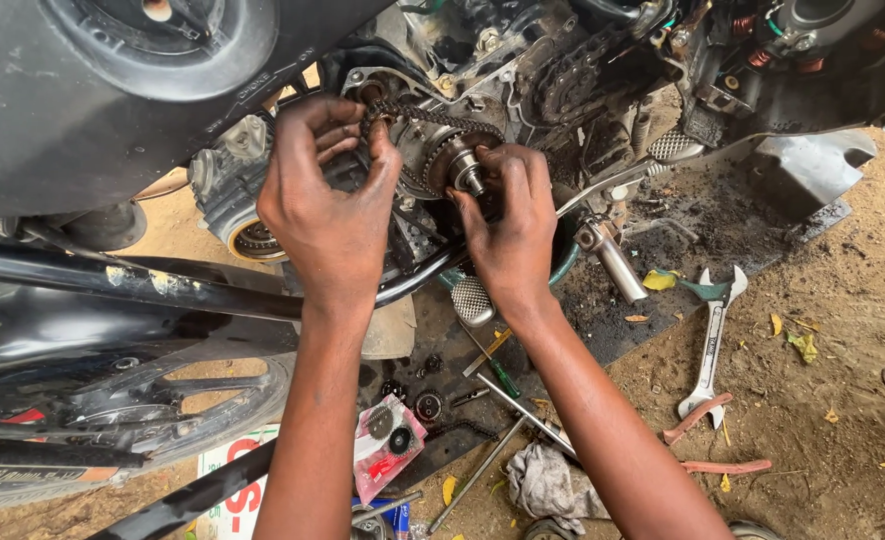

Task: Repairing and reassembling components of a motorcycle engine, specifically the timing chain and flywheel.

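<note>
Now, frame centre: left hand pinches chain onto sprocket, right hand grips sprocket hub. Greasy fingers likely slip; chain could jump teeth, pinch fingertip.

Outdoor roadside motorcycle repair spot: opened motorcycle engine at 12 o'clock, spanner on dirt ground at 4, screwdrivers, greasy rag at 6.

A clear plastic packet with pink-red card lies on the ground beside a white red-lettered sheet
</note>
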